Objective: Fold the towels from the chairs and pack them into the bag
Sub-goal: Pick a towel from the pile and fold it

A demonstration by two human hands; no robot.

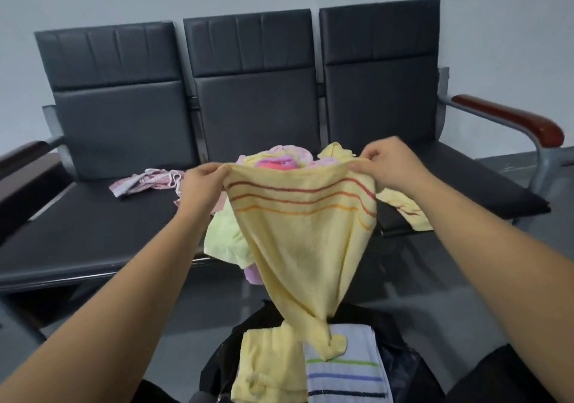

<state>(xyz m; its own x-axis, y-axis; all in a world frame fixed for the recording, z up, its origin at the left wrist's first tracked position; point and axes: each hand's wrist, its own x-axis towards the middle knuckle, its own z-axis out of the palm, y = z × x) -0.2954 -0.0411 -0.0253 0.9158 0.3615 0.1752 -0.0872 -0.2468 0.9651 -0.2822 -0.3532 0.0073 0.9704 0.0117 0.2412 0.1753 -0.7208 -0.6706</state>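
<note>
Nearest the camera, well below the fingers, a black bag (pixel 400 368) sits open on the floor with two folded towels already in it: a pale yellow folded towel (pixel 267 368) and a white striped towel (pixel 344 368) side by side. The twisted tail of the yellow towel (pixel 304 247) hangs down from the fingers and touches them, probably because the cloth has not yet been shaken flat.

Higher up, the left hand (pixel 202 185) and the right hand (pixel 391 163) each pinch a top corner of that towel, thumbs and fingertips closed on the hem just above its red and orange stripes. Holding the two corners apart stretches the top edge so the towel hangs open, which looks like the start of a fold.

Behind the fingers, a heap of unfolded towels (pixel 279 160) in pink, lilac and green lies on the middle seat of the black chairs (pixel 248 92). Left of the left fingers lies a pinkish cloth (pixel 146 180), too crumpled to identify surely.
</note>
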